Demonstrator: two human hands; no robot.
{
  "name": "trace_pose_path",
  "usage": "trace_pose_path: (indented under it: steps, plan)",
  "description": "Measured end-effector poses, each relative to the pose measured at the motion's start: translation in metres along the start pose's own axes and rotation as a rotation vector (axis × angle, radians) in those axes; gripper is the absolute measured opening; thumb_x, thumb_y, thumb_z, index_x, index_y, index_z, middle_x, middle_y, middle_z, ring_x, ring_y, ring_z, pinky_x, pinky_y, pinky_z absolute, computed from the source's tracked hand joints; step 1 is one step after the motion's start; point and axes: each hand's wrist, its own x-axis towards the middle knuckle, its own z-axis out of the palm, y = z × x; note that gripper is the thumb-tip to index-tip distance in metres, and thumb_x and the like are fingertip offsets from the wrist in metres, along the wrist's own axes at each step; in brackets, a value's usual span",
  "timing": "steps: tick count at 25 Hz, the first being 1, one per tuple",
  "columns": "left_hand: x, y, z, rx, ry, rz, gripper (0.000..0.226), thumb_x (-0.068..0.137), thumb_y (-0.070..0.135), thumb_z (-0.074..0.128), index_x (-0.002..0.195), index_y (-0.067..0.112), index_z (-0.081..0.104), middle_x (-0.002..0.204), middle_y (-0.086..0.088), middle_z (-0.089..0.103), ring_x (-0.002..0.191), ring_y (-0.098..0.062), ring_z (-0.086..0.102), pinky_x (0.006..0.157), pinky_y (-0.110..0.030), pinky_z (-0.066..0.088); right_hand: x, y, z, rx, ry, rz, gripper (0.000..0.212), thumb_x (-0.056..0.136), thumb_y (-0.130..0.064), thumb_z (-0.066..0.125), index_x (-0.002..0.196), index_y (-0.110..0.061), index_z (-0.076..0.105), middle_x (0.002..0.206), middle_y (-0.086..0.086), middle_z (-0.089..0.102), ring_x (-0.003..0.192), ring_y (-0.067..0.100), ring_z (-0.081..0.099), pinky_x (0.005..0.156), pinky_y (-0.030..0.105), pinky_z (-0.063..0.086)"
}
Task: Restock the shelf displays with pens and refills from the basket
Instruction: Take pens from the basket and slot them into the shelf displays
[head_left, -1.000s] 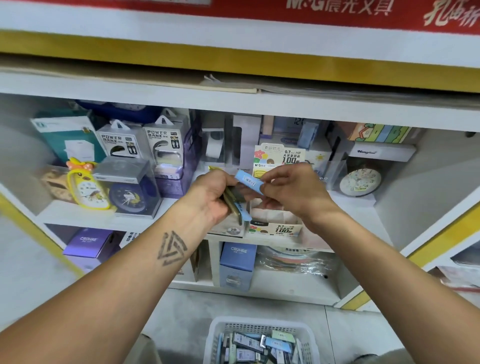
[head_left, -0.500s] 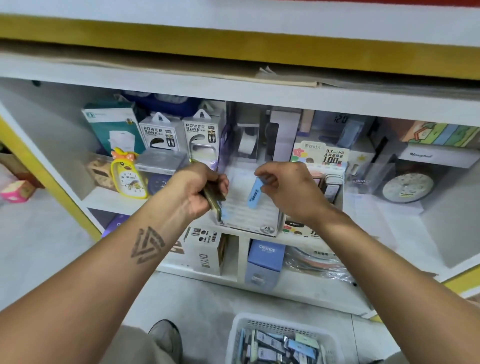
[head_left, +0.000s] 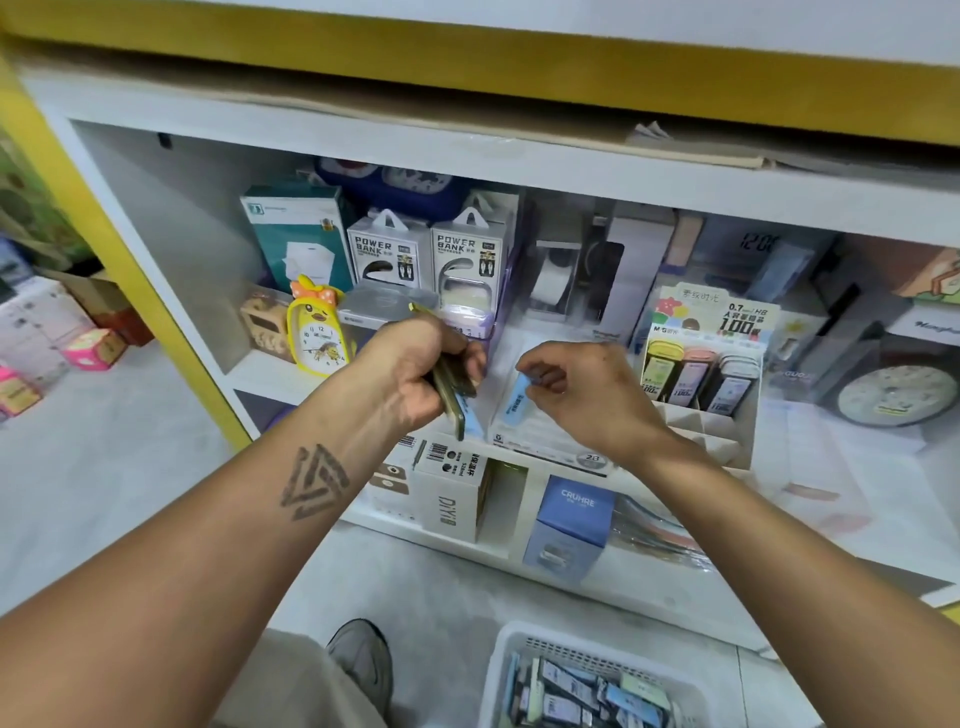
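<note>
At the centre of the frame my right hand (head_left: 587, 395) pinched a slim pale-blue refill case (head_left: 515, 401) by its upper end between thumb and fingertips, its lower end dipping into the clear display tray (head_left: 550, 441) at the front edge of the shelf (head_left: 852, 457). Just left of it, my left hand (head_left: 415, 374) was curled round a small stack of cases (head_left: 454, 395), olive-green ones with a blue one at the bottom, held upright and fanned slightly. The case looked light, rigid and smooth, probably plastic, so I judged it would slide easily between the fingers and needed only a gentle pinch on its narrow ends or flat faces, with no squeezing. The stack seemed likelier to slip, since smooth cases can shear past one another; a grip across the flat faces should hold them together. To the right of centre stood a cardboard display stand (head_left: 701, 364) with yellow, pink and dark refill boxes in its slots. Along the bottom edge, right of centre, the white basket (head_left: 506, 670) sat on the floor, holding many more packets. At centre left a yellow duck clock (head_left: 317, 338) stood on the shelf, with power bank boxes (head_left: 428, 260) behind it.
</note>
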Motion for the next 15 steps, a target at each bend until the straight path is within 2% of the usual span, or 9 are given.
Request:
trace_pose_path:
  steps: [4, 8, 12, 14, 15]
  plan:
    - [-0.001, -0.001, 0.001, 0.008, 0.004, -0.012, 0.027, 0.093, -0.012, 0.032, 0.083, 0.001, 0.054, 0.065, -0.012, 0.054, 0.054, -0.017, 0.052, 0.043, -0.017, 0.043, 0.002, -0.002, 0.001, -0.023, -0.037, -0.049, 0.021, 0.085, -0.005, 0.073, 0.099, -0.021, 0.073, 0.088, -0.005, 0.072, 0.082, 0.010, 0.068, 0.083, 0.034, 0.058]
    - [0.001, -0.001, 0.002, -0.008, 0.004, 0.000, 0.025, 0.092, -0.013, 0.033, 0.085, 0.000, 0.053, 0.067, -0.013, 0.054, 0.053, -0.019, 0.053, 0.042, -0.018, 0.044, -0.003, 0.001, 0.004, -0.144, -0.079, -0.085, 0.016, 0.088, -0.009, 0.069, 0.099, -0.019, 0.074, 0.088, -0.001, 0.073, 0.084, 0.019, 0.068, 0.080, 0.033, 0.056]
    - [0.001, -0.004, 0.008, -0.004, -0.015, 0.035, 0.020, 0.093, -0.012, 0.036, 0.092, -0.001, 0.053, 0.068, -0.015, 0.055, 0.048, -0.019, 0.055, 0.042, -0.020, 0.046, -0.006, -0.008, 0.003, -0.189, -0.141, -0.120, 0.020, 0.091, -0.014, 0.063, 0.103, -0.019, 0.078, 0.103, -0.003, 0.075, 0.097, 0.017, 0.066, 0.090, 0.030, 0.051]
    - [0.000, -0.005, 0.014, -0.016, -0.026, 0.058, 0.019, 0.095, -0.010, 0.038, 0.088, -0.001, 0.053, 0.070, -0.016, 0.056, 0.052, -0.020, 0.057, 0.044, -0.022, 0.048, -0.007, -0.016, -0.004, 0.019, -0.123, 0.004, 0.017, 0.092, -0.016, 0.063, 0.101, -0.021, 0.077, 0.097, -0.005, 0.076, 0.091, 0.014, 0.068, 0.088, 0.033, 0.054]
    - [0.000, -0.006, 0.017, -0.032, -0.029, 0.073, 0.019, 0.095, -0.010, 0.038, 0.088, 0.000, 0.052, 0.072, -0.016, 0.057, 0.055, -0.021, 0.057, 0.046, -0.022, 0.050, -0.008, -0.021, -0.010, 0.273, -0.149, 0.134, 0.012, 0.094, -0.019, 0.064, 0.098, -0.021, 0.075, 0.089, -0.002, 0.076, 0.083, 0.016, 0.071, 0.081, 0.033, 0.057]
